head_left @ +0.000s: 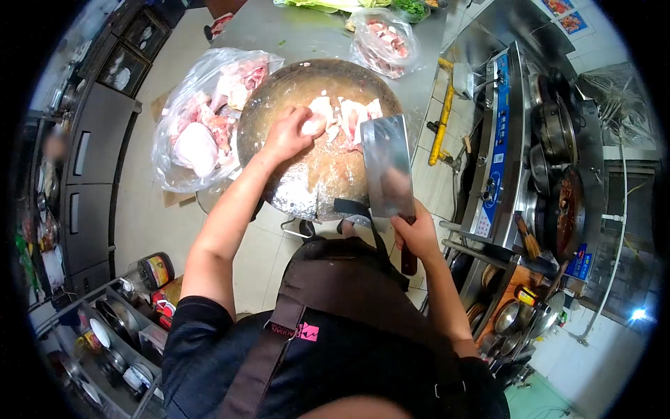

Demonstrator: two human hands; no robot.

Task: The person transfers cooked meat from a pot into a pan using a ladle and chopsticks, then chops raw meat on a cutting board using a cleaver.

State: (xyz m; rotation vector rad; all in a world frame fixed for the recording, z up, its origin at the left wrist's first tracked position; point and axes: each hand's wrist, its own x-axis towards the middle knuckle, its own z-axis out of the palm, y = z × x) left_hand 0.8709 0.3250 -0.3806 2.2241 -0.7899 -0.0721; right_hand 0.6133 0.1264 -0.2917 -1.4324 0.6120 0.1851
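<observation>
A round wooden chopping block (335,174) stands in front of me. Several pieces of raw, pale meat (357,119), which look like poultry, lie on its far half. My left hand (289,133) is on the block with its fingers closed on a piece of raw meat (319,115). In my right hand (417,234) is the dark handle of a cleaver (387,164). Its broad blade points away from me over the block's right side, beside the chopped pieces. The blade hides part of the block's edge.
A clear plastic bag of raw meat (202,133) sits left of the block. Another bag of meat pieces (384,42) lies on the steel table (307,31), near leafy greens (328,5). Stoves with pans (558,133) line the right; shelves (105,335) stand lower left.
</observation>
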